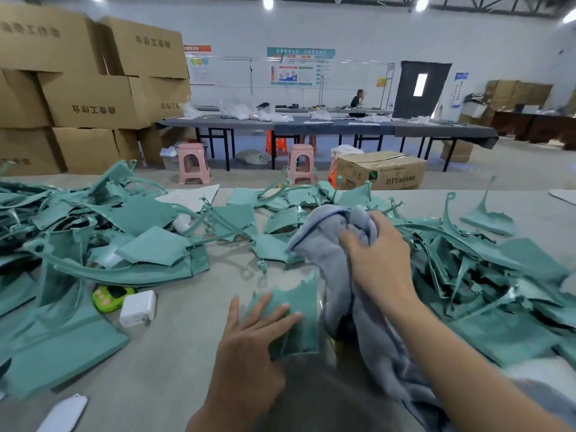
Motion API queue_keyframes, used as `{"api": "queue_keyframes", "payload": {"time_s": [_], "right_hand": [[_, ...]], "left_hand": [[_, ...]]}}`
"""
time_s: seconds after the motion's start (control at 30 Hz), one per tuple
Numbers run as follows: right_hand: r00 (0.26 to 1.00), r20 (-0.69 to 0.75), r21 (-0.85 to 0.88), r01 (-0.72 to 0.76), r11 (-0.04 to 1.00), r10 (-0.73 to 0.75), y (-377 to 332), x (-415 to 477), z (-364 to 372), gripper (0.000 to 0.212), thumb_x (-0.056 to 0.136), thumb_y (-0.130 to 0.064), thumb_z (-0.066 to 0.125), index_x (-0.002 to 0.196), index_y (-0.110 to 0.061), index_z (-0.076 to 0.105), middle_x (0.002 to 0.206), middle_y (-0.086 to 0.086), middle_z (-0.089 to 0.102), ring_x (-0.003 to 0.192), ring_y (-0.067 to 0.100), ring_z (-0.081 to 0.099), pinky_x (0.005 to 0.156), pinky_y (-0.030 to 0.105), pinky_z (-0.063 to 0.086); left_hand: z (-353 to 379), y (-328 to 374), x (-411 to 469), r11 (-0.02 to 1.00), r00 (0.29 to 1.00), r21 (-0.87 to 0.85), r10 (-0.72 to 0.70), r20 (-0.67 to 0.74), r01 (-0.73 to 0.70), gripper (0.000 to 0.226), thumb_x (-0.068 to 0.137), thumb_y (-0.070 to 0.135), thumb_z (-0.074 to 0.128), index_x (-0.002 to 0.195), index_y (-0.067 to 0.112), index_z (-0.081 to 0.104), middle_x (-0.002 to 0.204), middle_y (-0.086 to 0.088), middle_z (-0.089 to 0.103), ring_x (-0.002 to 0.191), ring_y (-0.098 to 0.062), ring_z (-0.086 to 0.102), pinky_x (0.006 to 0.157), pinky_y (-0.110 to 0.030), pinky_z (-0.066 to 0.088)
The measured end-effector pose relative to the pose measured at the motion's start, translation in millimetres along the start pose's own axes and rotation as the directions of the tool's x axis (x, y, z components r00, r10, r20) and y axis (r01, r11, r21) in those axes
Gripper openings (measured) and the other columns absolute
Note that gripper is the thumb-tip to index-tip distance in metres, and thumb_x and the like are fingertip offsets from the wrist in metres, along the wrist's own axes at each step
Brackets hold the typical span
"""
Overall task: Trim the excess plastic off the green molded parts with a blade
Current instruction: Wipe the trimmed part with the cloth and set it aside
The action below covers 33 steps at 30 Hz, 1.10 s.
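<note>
A green molded part (299, 310) lies flat on the grey table in front of me. My left hand (249, 347) rests on its left side with straight, spread fingers. Just to its right, my right hand (377, 260) grips a bunched grey-blue cloth (339, 244) that hangs down past the part toward the table's near edge. Heaps of green parts and trimmed scraps lie to the left (93, 244) and to the right (486, 282). No blade shows in either hand.
A white charger block (138, 308) and a small green-yellow gadget (112, 297) sit left of my left hand. A white object (64, 413) lies at the near left edge. Stacked cardboard boxes (93, 98), pink stools and long tables stand beyond.
</note>
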State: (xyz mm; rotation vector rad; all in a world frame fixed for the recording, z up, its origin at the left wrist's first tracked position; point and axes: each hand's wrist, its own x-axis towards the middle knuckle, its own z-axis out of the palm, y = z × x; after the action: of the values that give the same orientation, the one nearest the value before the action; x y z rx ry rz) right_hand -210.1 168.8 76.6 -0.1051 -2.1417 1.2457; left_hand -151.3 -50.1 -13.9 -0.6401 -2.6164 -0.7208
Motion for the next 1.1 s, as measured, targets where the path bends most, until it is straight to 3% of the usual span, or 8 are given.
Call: {"api": "queue_keyframes", "payload": {"time_s": [0.13,0.23,0.37,0.5,0.63,0.7,0.83,1.1], "right_hand": [[0.901,0.382,-0.226,0.307,0.925,-0.206,12,-57,21,0.027,0.091,-0.040,0.064,0.116,-0.033,0.056,0.115,-0.009,0.063,0.103,0.018,0.057,0.088,0.041,0.048],[0.775,0.609,-0.411,0.489,0.770,-0.167,34,-80,38,0.058,0.094,-0.049,0.055,0.147,-0.032,0.038,0.158,0.005,0.036,0.138,0.028,0.039,0.112,0.041,0.033],[0.763,0.617,-0.431,0.534,0.728,-0.194,42,-93,43,0.061,0.092,-0.031,0.056,0.151,-0.030,0.038,0.158,0.006,0.038,0.139,0.027,0.038,0.112,0.037,0.029],[0.723,0.625,-0.301,0.572,0.763,-0.295,28,-113,41,0.048,0.092,-0.023,0.049,0.138,-0.032,0.047,0.128,-0.001,0.054,0.118,0.023,0.049,0.103,0.037,0.041],[0.580,0.729,-0.086,0.603,0.793,-0.362,21,-135,31,0.063,0.086,-0.019,0.051,0.147,-0.035,0.044,0.134,0.000,0.055,0.120,0.024,0.050,0.104,0.038,0.043],[0.559,0.719,-0.026,0.617,0.787,-0.414,25,-135,29,0.059,0.087,-0.020,0.052,0.143,-0.034,0.051,0.135,-0.001,0.058,0.117,0.023,0.053,0.101,0.039,0.046],[0.672,0.563,-0.100,0.633,0.767,-0.481,40,-111,35,0.035,0.092,-0.017,0.054,0.124,-0.025,0.065,0.119,-0.001,0.062,0.105,0.021,0.057,0.089,0.040,0.049],[0.935,0.248,-0.439,0.342,0.831,-0.254,58,-61,57,0.019,0.089,-0.011,0.059,0.105,-0.020,0.060,0.099,0.005,0.060,0.082,0.029,0.052,0.065,0.035,0.033]], "left_hand": [[6,5,-2,0.922,0.967,-0.303,-0.204,0.154,0.243,0.066,0.053,0.041,0.062,0.118,0.047,0.070,0.138,0.044,0.037,0.144,0.017,0.016,0.118,-0.013,-0.007],[12,-2,-5,0.877,0.894,-0.204,-0.448,-0.023,0.434,0.066,0.079,0.020,0.069,0.143,0.028,0.054,0.149,0.012,0.049,0.144,-0.014,0.037,0.116,-0.027,0.027],[17,-7,-5,0.739,0.788,-0.320,-0.614,0.042,0.593,0.067,0.088,0.013,0.067,0.149,0.027,0.042,0.135,-0.001,0.064,0.122,-0.026,0.060,0.098,-0.033,0.047],[8,-3,8,0.216,0.630,-0.818,-0.747,0.214,0.533,0.058,0.086,-0.005,0.053,0.132,0.029,0.058,0.116,-0.013,0.071,0.103,-0.033,0.069,0.090,-0.049,0.057],[1,-6,9,-0.268,0.515,-0.793,-0.639,0.572,0.547,0.035,0.095,0.028,0.055,0.111,0.000,0.068,0.103,-0.026,0.072,0.091,-0.038,0.072,0.081,-0.049,0.061],[1,-4,7,-0.245,0.487,-0.762,-0.644,0.590,0.600,0.038,0.095,0.040,0.060,0.085,0.004,0.063,0.079,-0.019,0.068,0.066,-0.030,0.070,0.061,-0.037,0.060],[7,3,9,0.182,0.582,-0.796,-0.776,0.244,0.577,0.050,0.101,0.047,0.052,0.072,0.010,0.070,0.080,-0.008,0.075,0.079,-0.028,0.070,0.078,-0.040,0.058],[10,6,10,0.360,0.702,-0.773,-0.696,0.149,0.522,0.016,0.095,0.011,0.068,0.085,0.014,0.080,0.077,-0.001,0.078,0.069,-0.016,0.075,0.061,-0.028,0.058]]}}
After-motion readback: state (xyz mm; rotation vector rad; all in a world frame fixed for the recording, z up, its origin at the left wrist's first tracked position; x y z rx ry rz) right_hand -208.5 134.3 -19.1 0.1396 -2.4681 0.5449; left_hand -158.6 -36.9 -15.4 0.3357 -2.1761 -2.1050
